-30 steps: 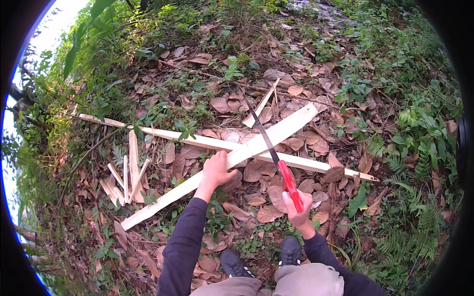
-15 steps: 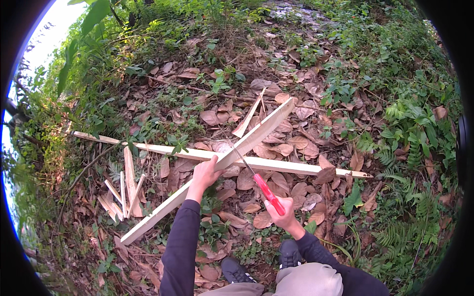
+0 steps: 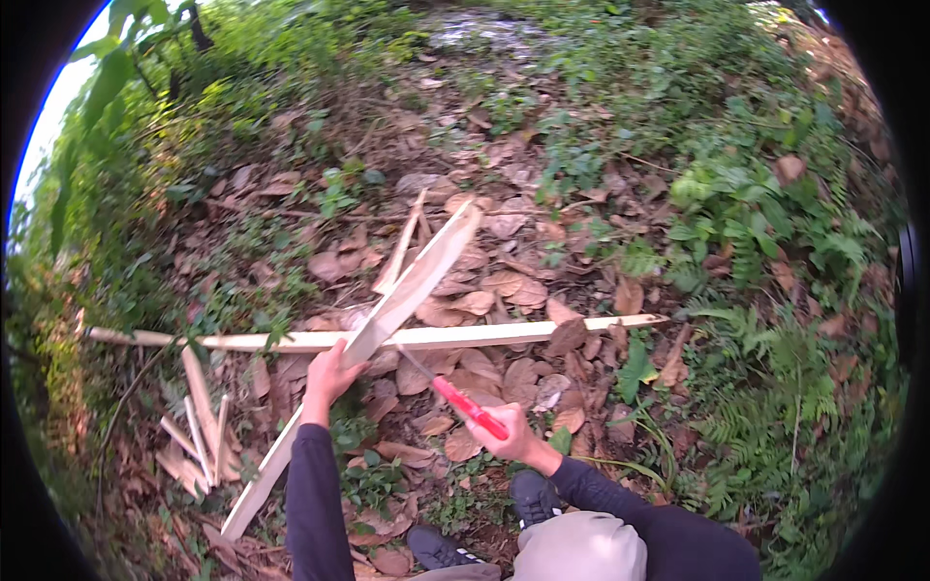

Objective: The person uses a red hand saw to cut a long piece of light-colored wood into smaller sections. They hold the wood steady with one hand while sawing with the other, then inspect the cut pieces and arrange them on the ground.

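Observation:
A long pale wooden plank (image 3: 412, 281) slants from lower left to upper right, lying over a second, narrower wooden strip (image 3: 484, 335) on the ground. My left hand (image 3: 334, 378) is closed around the slanted plank just below where the two cross. In my right hand (image 3: 502, 436) is a narrow-bladed saw (image 3: 465, 405) with a red handle, its fingers wrapped round the grip. The thin blade points up and left, its visible end by the plank's right edge near the crossing. Motion blurs the blade, so I cannot tell whether it touches the wood.
Several short split wood pieces (image 3: 199, 426) lie in a bundle at the left. A thin wood offcut (image 3: 400, 247) rests beside the plank's far end. Dry brown leaves (image 3: 513, 290) cover the ground, with ferns (image 3: 785, 416) at the right. My shoes (image 3: 536, 499) are at the lower edge.
The whole view has shifted, so everything sits farther left. The saw has drawn back toward me: its blade lay against the plank before, and now its end is by the plank's edge.

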`<state>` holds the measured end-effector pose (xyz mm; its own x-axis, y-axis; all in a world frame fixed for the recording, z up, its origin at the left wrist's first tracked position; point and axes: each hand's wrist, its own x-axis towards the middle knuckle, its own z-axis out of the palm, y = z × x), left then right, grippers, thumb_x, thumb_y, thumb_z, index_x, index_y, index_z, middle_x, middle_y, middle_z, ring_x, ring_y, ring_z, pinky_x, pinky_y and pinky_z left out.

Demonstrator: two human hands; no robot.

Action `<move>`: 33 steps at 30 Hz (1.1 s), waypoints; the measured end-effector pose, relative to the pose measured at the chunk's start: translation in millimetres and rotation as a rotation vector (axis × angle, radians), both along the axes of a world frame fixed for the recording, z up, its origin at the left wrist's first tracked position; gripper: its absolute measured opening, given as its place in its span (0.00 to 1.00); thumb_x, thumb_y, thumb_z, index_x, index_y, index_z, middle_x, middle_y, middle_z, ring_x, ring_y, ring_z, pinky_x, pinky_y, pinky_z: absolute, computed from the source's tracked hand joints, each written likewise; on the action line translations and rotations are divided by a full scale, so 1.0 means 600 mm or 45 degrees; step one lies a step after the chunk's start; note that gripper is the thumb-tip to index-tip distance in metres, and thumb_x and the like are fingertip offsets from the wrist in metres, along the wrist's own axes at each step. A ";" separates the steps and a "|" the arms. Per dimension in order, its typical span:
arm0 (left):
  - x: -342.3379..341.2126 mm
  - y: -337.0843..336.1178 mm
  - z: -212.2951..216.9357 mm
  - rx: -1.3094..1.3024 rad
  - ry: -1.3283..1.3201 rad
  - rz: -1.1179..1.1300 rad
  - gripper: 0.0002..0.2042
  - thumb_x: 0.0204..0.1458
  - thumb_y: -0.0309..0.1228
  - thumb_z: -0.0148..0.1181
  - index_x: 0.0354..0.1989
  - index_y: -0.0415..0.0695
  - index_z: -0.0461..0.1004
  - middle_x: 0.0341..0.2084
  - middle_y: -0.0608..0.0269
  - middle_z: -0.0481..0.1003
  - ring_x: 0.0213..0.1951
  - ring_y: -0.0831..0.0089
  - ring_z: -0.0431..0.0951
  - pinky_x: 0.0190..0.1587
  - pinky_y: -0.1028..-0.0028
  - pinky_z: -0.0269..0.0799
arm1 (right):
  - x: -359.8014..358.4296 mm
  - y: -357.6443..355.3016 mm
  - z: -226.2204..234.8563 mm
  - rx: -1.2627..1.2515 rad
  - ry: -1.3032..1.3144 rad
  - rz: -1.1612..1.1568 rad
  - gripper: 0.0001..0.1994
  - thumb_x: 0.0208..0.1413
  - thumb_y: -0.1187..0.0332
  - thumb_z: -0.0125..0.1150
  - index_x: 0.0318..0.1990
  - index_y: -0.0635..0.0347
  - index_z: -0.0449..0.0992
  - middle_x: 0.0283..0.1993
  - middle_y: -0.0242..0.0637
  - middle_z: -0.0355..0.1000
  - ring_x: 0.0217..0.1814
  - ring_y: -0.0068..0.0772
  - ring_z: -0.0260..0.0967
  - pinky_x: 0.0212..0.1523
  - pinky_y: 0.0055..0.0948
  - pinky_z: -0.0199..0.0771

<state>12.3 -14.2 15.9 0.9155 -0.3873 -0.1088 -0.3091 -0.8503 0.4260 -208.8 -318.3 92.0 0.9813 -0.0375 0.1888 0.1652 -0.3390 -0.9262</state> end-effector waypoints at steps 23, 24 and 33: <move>-0.050 -0.015 0.118 0.158 -0.111 0.121 0.27 0.41 0.48 0.70 0.42 0.38 0.74 0.32 0.41 0.80 0.40 0.45 0.82 0.45 0.53 0.78 | -0.006 -0.061 0.157 0.739 0.523 0.055 0.11 0.56 0.72 0.68 0.24 0.61 0.75 0.19 0.21 0.66 0.19 0.10 0.57 0.19 0.20 0.53; -0.051 -0.012 0.126 0.140 -0.097 0.129 0.27 0.41 0.49 0.69 0.41 0.38 0.74 0.32 0.42 0.81 0.40 0.45 0.82 0.46 0.53 0.78 | 0.004 -0.058 0.166 0.740 0.550 0.061 0.11 0.56 0.72 0.69 0.23 0.60 0.74 0.19 0.22 0.66 0.19 0.10 0.58 0.19 0.20 0.53; -0.098 -0.019 0.171 0.446 -0.051 -0.004 0.25 0.41 0.49 0.69 0.40 0.41 0.75 0.27 0.47 0.81 0.34 0.50 0.83 0.38 0.56 0.78 | 0.020 -0.038 0.318 0.479 0.527 0.191 0.09 0.63 0.67 0.64 0.37 0.66 0.79 0.19 0.23 0.66 0.18 0.11 0.56 0.20 0.22 0.57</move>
